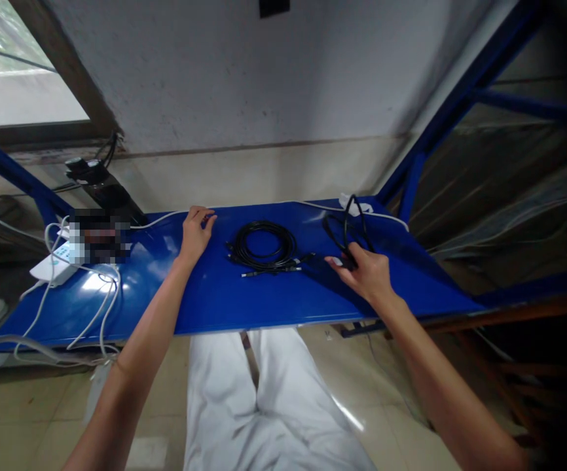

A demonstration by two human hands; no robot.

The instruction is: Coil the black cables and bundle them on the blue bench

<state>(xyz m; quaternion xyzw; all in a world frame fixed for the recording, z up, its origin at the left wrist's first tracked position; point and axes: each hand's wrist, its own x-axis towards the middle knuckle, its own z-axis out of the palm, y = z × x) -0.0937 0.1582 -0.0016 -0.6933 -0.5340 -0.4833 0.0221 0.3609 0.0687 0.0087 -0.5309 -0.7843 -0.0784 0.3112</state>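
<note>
My right hand (366,269) is closed around a black cable (346,221), its loops rising just beyond my fingers. A coiled cable (264,265) lies on the tabletop (258,302) between that and my left hand (196,235), loosely curled, part open, visibly holding nothing.

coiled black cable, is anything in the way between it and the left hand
Nothing visible is in the way: the blue tabletop shows between the left hand and the coiled black cable. The right hand, holding a looped black cable, is on the coil's other side.
</note>
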